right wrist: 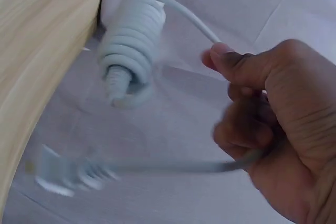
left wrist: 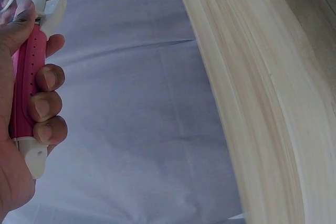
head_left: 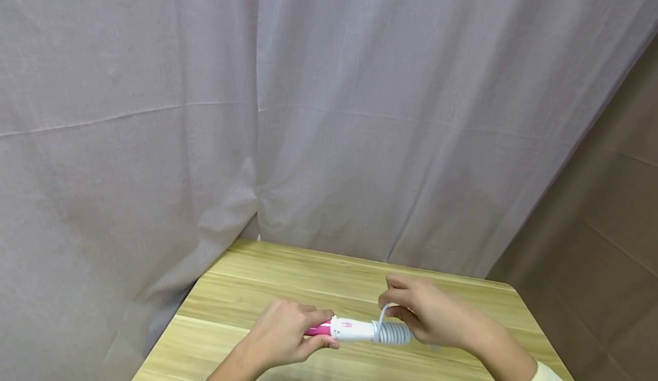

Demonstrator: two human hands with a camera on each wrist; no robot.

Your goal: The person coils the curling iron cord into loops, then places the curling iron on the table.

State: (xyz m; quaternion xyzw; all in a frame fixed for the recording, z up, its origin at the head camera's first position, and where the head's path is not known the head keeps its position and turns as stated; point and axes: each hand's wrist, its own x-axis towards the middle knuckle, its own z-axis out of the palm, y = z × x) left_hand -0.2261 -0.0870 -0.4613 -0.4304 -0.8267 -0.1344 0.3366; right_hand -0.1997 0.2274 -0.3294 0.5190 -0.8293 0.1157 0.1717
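A pink and white curling iron (head_left: 353,329) is held level above the wooden table. My left hand (head_left: 289,335) grips its pink barrel (left wrist: 30,80), fingers wrapped round one side and thumb on the other, near the white lever (left wrist: 54,11). Several turns of the pale grey cord (right wrist: 134,38) are wound round the end of the white handle. My right hand (head_left: 424,315) pinches a loose length of this cord between thumb and forefinger, drawn away from the coil. Past the curled fingers of the right hand (right wrist: 283,108), the cord's tail runs to a blurred plug (right wrist: 55,171).
The wooden table (head_left: 288,272) has a light grain and lies beneath both hands. Grey curtains (head_left: 329,141) hang behind it and along its left side. A browner curtain (head_left: 596,244) hangs on the right.
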